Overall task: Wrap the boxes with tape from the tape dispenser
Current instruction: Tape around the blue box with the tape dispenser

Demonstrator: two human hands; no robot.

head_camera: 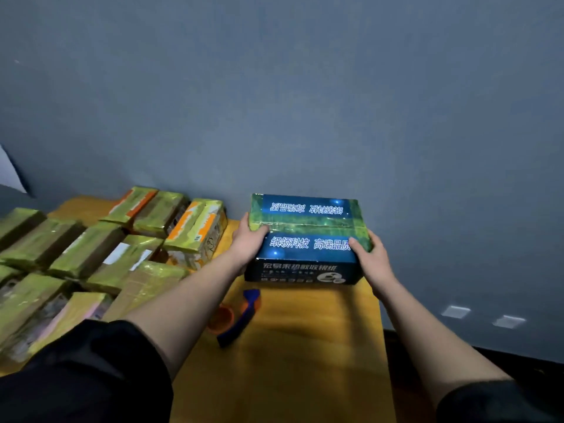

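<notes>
You've got the blue box clamped from both sides at the counter's far edge by the wall: left hand curled on its left end, right hand on its right, likely to steady or turn it. Tape dispenser lies untouched just in front, in easy reach. Wrapped boxes are stacked left, out of the way.
</notes>
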